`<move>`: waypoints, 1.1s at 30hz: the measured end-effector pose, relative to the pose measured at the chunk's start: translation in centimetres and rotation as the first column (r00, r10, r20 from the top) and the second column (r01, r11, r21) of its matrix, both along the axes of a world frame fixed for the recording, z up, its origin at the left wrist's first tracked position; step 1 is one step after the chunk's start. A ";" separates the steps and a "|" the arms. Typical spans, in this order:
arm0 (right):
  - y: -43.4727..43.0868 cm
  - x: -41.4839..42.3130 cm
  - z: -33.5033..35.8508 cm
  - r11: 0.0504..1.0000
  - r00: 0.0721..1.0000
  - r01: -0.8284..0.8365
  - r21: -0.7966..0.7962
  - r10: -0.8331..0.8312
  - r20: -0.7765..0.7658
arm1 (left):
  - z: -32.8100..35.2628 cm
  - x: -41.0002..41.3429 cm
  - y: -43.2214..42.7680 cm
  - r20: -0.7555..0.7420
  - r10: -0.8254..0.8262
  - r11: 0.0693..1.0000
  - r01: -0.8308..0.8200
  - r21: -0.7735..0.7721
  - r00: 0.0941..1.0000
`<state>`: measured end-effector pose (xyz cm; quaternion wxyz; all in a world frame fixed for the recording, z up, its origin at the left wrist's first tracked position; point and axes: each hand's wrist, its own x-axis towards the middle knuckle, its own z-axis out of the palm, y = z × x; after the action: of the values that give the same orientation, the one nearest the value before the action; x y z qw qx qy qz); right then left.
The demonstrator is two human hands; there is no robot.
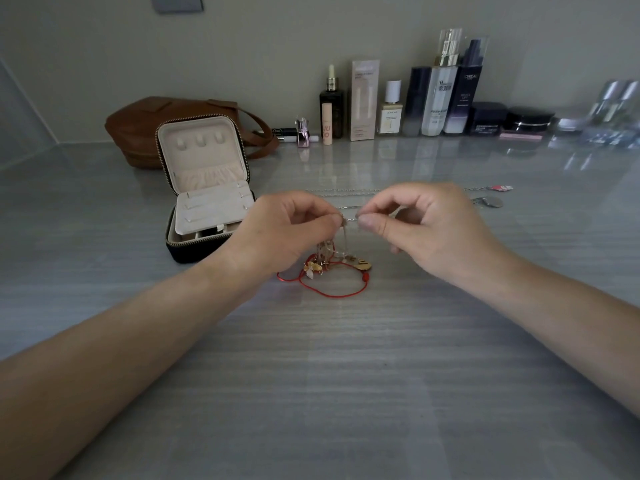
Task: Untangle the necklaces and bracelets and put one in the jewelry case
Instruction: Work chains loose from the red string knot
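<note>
Chain status: thin silver chain [350,220] is pinched by left hand [287,233] and right hand [426,230] above tangled gold-charm and red-cord cluster [329,268] on grey bench [346,375]. Judged light, limp and snag-prone, so it is best gripped near the knot. Open beige-lined jewelry case [207,202] is at 10 o'clock.

One camera, up on the person's head, looking forward and down over the table [346,358]. It's a wide lens: the wall [242,46] runs across the top, with bottles [436,98] far back at upper right. Forearms come in from both bottom corners, close to the lens. Left hand [287,230] and right hand [426,226] meet near centre, pinching a chain [350,220]. The case [207,188] sits left, mid-distance.
</note>
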<state>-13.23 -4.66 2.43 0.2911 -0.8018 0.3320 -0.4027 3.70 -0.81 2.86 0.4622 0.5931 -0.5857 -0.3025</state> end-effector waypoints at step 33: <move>-0.8 -0.1 -0.6 0.995 0.995 0.094 0.042 -0.096 0.038 | -1.8 0.5 -0.2 0.394 -0.084 0.993 0.108 -0.040 0.915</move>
<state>-13.32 -5.48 1.78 0.2944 -0.7707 0.3721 -0.4254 4.15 -0.99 1.05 0.3382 0.5977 -0.7038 -0.1821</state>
